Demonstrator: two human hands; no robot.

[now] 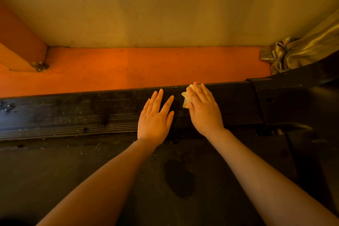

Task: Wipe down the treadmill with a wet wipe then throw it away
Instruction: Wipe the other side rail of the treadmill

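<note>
The treadmill's black ribbed side rail [73, 113] runs across the middle of the head view, dusty and spotted. My right hand [203, 108] lies flat on the rail with straight fingers, pressing a crumpled pale wet wipe [185, 97] that shows at its left edge and fingertips. My left hand [156, 115] rests flat on the rail just to the left, fingers spread, holding nothing. The dark treadmill belt [91, 170] fills the foreground under both forearms and carries a darker stain [180, 178].
Beyond the rail lies a strip of orange floor [128, 68] against a plain wall [165, 5]. A shiny crumpled fabric [293, 51] hangs at the right. The treadmill's black frame upright [293, 97] rises at the right end. An orange post base [39, 65] stands at the left.
</note>
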